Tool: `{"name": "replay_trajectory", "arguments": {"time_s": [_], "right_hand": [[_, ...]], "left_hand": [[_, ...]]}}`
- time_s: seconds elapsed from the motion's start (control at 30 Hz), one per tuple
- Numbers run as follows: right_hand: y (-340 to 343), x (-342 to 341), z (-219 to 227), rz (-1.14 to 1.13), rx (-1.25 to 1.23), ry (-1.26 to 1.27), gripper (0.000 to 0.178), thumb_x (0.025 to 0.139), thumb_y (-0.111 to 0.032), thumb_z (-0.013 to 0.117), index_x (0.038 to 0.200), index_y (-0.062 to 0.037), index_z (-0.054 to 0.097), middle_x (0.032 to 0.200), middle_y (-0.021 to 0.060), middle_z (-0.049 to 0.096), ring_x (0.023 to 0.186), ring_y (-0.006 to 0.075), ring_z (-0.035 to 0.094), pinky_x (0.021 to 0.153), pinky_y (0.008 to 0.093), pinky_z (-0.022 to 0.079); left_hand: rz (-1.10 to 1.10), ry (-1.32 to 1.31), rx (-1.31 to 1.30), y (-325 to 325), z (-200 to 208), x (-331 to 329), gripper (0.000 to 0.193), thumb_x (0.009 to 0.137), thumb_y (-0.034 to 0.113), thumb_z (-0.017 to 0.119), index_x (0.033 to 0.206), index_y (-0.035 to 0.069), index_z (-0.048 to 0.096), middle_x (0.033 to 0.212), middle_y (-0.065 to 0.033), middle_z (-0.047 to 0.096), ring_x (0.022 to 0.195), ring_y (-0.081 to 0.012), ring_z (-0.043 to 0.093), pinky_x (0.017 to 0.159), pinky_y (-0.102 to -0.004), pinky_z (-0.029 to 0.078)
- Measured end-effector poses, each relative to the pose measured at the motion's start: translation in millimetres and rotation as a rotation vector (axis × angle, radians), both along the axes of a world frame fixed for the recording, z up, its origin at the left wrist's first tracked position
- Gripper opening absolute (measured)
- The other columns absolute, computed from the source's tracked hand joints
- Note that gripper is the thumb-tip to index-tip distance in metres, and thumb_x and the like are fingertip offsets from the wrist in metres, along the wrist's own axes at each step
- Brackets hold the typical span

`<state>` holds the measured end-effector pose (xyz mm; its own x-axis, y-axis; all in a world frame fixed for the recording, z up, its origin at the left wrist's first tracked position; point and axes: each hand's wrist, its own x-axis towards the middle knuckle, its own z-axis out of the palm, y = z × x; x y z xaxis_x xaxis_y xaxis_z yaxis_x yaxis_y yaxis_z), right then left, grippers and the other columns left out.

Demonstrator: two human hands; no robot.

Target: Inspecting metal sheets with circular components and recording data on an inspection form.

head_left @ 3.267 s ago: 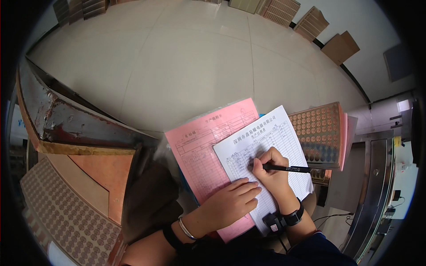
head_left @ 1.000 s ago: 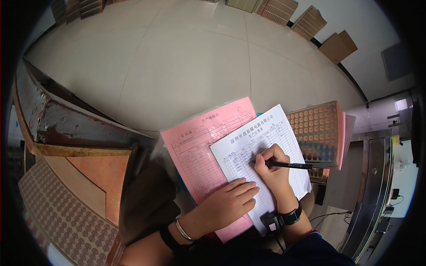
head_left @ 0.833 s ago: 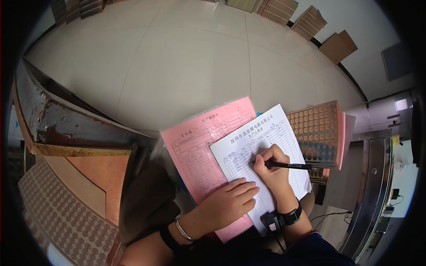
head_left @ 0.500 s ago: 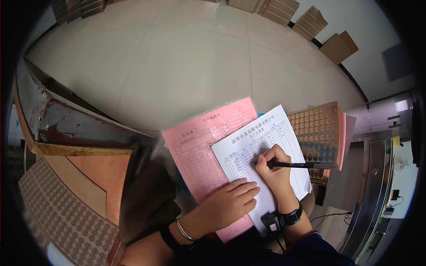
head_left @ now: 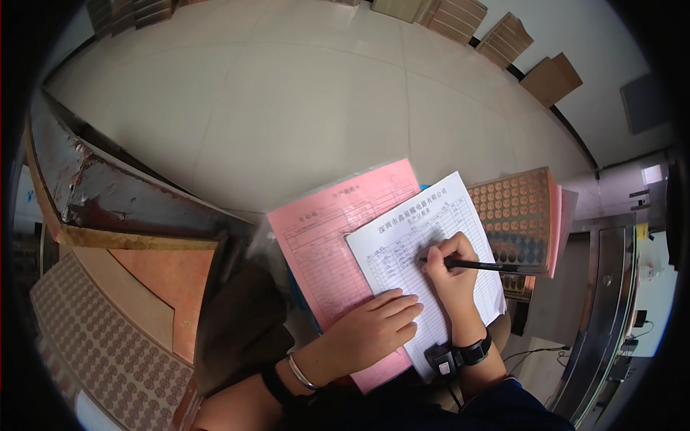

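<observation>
A black pen (head_left: 492, 266) is gripped in my right hand (head_left: 456, 280), its tip near the handwritten rows of a white printed form (head_left: 445, 203). That form sits on top of several sheets. My left hand (head_left: 374, 325) lies flat with fingers stretched, across the lower left of the white form and the pink sheet beneath. The pink printed form (head_left: 320, 266), in a clear plastic sleeve, sticks out to the left from under the white one. A sliver of something blue shows behind them.
Right of the papers is a stack of copper-patterned panels (head_left: 516, 208). A worn metal frame (head_left: 122, 194) stands at left, above another patterned panel (head_left: 108, 345). A metal-edged bench (head_left: 602, 287) runs along the right; cardboard (head_left: 552, 80) leans on the far wall.
My right hand and the pen have shifted slightly to the right and up along the white form. My left hand stays resting in place; the view has moved very slightly.
</observation>
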<state>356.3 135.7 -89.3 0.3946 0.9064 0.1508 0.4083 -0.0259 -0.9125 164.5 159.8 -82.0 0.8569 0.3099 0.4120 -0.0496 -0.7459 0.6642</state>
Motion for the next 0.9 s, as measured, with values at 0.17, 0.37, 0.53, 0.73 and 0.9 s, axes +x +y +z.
{"name": "replay_trajectory", "arguments": {"time_s": [0.17, 0.37, 0.53, 0.73, 0.9], "right_hand": [[-5, 19, 15, -0.154, 0.099, 0.225, 0.015, 0.096, -0.017, 0.048, 0.096, -0.0019, 0.049, 0.075, 0.0078, 0.062, 0.063, 0.0103, 0.054, 0.058, 0.0230, 0.044], [-24, 88, 13, -0.344, 0.003, -0.539, 0.024, 0.097, -0.016, 0.043, 0.105, 0.0024, 0.057, 0.095, 0.0149, 0.064, 0.088, 0.0218, 0.061, 0.083, 0.0320, 0.046], [-34, 72, 8, -0.285, -0.085, -0.642, 0.015, 0.092, -0.006, 0.049, 0.101, 0.0010, 0.059, 0.089, 0.0167, 0.064, 0.083, 0.0245, 0.062, 0.077, 0.0311, 0.047], [-42, 56, 14, -0.282, 0.017, -0.660, 0.024, 0.096, -0.016, 0.043, 0.099, 0.0011, 0.060, 0.092, 0.0137, 0.061, 0.083, 0.0226, 0.057, 0.076, 0.0326, 0.045], [-29, 52, 41, -0.149, 0.032, -0.176, 0.035, 0.099, -0.024, 0.039, 0.086, 0.0009, 0.061, 0.081, 0.0041, 0.054, 0.067, 0.0097, 0.045, 0.060, 0.0237, 0.036]], "left_hand": [[-0.005, -0.019, -0.006, 3, 0, -3, 0.015, 0.079, 0.012, 0.056, 0.090, 0.002, 0.061, 0.112, -0.0120, 0.058, 0.112, -0.0247, 0.053, 0.098, -0.0378, 0.041], [0.343, -0.032, 0.033, 41, 18, -23, 0.014, 0.076, 0.008, 0.061, 0.089, 0.005, 0.067, 0.105, -0.0088, 0.062, 0.101, -0.0262, 0.057, 0.086, -0.0358, 0.048], [0.274, -0.055, 0.047, 33, 12, -12, 0.015, 0.076, 0.009, 0.061, 0.089, 0.005, 0.066, 0.105, -0.0086, 0.062, 0.102, -0.0258, 0.057, 0.088, -0.0350, 0.048], [0.055, -0.013, 0.060, 12, 10, 4, 0.018, 0.077, 0.008, 0.057, 0.093, 0.003, 0.063, 0.111, -0.0100, 0.058, 0.110, -0.0246, 0.052, 0.095, -0.0342, 0.043], [0.029, -0.017, 0.071, 11, 8, 8, 0.017, 0.078, 0.010, 0.056, 0.091, 0.003, 0.063, 0.110, -0.0103, 0.059, 0.110, -0.0240, 0.053, 0.097, -0.0358, 0.041]]}}
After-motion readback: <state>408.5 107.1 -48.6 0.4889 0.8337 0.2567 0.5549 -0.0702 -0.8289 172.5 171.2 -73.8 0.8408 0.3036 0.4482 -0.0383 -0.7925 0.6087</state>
